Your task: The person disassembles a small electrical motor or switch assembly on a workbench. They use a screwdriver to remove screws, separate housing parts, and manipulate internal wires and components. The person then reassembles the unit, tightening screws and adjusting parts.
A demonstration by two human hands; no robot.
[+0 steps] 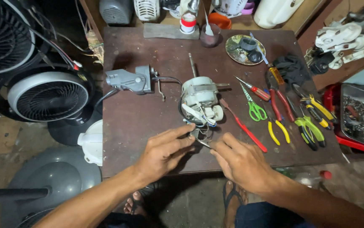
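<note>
A small fan motor (199, 100) with a pale housing and a thin shaft pointing to the far side sits near the middle of the dark brown bench (139, 122). A bundle of wires (199, 126) hangs from its near side toward the person. Both hands meet just near of the motor, at the bench's near edge. The left hand (165, 153) has its fingers stretched out and pinched together on the wire ends, narrow rather than spread. The right hand (243, 162) is curled, its thumb and forefinger closed on a thin metal tool tip (203, 142) that touches the same wires; what kind of tool it is cannot be told. The motor itself lies just beyond the fingertips, untouched by either palm.

Left of the motor, a grey plastic fan neck piece (129, 80) lies with a cable running off the bench. Right of the motor, close by, rests a long red-handled tool (245, 128), then green-handled scissors (254, 109), a red-handled screwdriver (256, 90), and several pliers (311, 122) with yellow and green grips. A round dish (232, 52) holding small black parts stands at the far right. On the floor to the left are fan grilles (47, 95).
</note>
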